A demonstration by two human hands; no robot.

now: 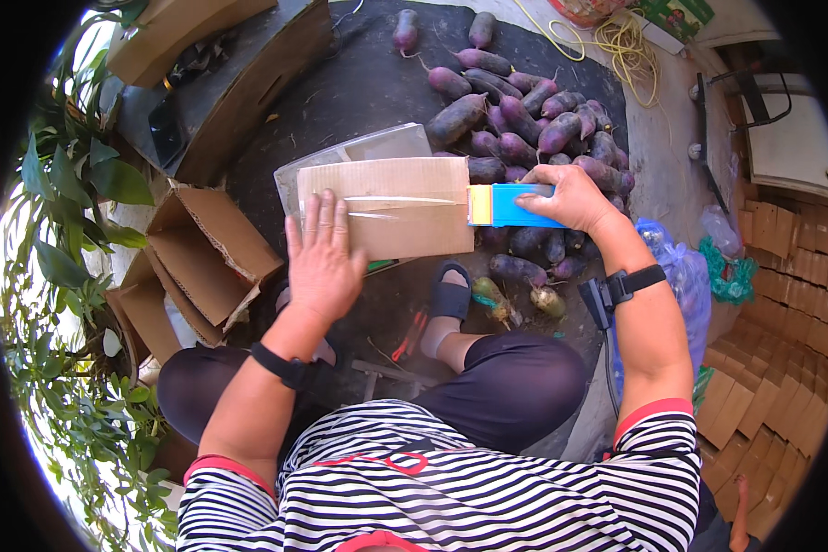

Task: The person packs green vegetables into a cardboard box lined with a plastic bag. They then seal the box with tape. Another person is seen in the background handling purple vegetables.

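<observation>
A closed cardboard box (407,231) lies before me on a grey tray-like platform (386,145), with a seam across its top and shiny streaks along it that look like clear tape. My left hand (328,259) presses flat on the box's left part, holding nothing. In my right hand (569,196) is a blue tape dispenser (517,205). Its yellow front end meets the box's right edge at the seam. Beyond and right of the box lies a heap of dark purple radishes (517,131).
Opened cardboard boxes (207,255) stand at left, near leafy plants (69,207). Red-handled pliers or shears (410,337) lie by my sandalled foot (450,297). A blue plastic bag (686,276) sits at right, before stacked cartons (752,386). Another person's arm (740,510) shows lower right.
</observation>
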